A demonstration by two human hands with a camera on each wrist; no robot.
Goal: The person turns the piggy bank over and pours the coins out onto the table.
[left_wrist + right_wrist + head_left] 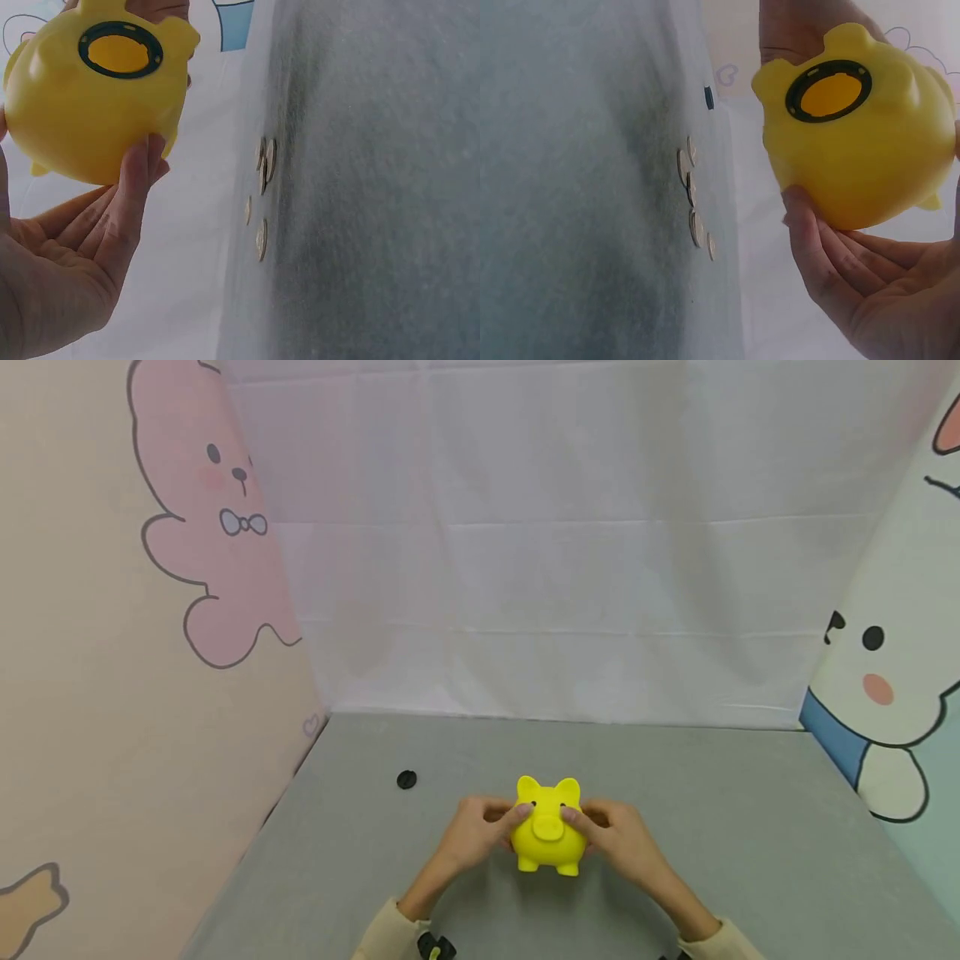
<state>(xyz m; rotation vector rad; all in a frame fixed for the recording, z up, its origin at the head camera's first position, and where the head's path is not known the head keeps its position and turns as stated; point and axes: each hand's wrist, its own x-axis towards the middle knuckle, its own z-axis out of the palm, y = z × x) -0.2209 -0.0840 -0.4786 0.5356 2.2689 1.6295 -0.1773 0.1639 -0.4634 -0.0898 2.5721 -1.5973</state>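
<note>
A yellow piggy bank [548, 853] is held off the table, its face toward me. My left hand [476, 837] grips its left side, thumb beside the snout; the right hand [626, 843] holds the opposite side in the same way. On its underside, an uncovered round hole with a black rim [84, 46] shows in both wrist views. Several silver coins [691, 187] lie on the table beneath it; the head view does not show them. A round black plug [407, 779] rests farther back on the left.
The grey tabletop [720, 810] reaches back to a white cloth [555, 568]. Walls with cartoon animals border it, a pink bear [217, 552] on the left and a white figure [892, 693] on the right.
</note>
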